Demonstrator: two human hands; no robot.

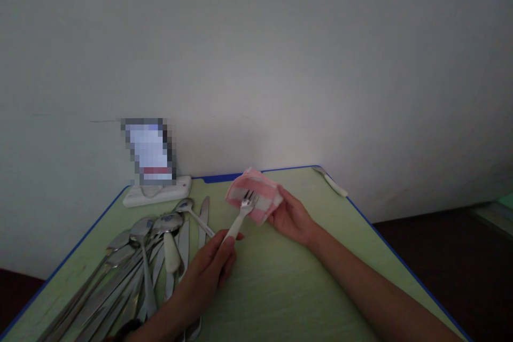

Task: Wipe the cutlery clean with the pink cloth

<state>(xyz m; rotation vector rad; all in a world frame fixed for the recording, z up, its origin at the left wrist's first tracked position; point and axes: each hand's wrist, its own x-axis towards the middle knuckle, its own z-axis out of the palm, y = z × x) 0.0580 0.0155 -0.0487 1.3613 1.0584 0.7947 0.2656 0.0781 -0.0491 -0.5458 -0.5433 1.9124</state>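
Note:
My left hand [208, 270] is closed around the white handle of a small fork [239, 216], whose metal tines point up and away toward a pink and white cloth [252, 195]. My right hand [292, 219] grips that folded cloth from the right and holds it just behind the tines. Both hands hover over the middle of a pale green table [280, 288] with a blue rim.
Several spoons and knives [140, 262] lie in a heap on the table's left part. A white base with a blurred-out object [154, 171] stands at the far left corner. One white-handled utensil [331, 180] lies at the far right edge. A wall stands close behind.

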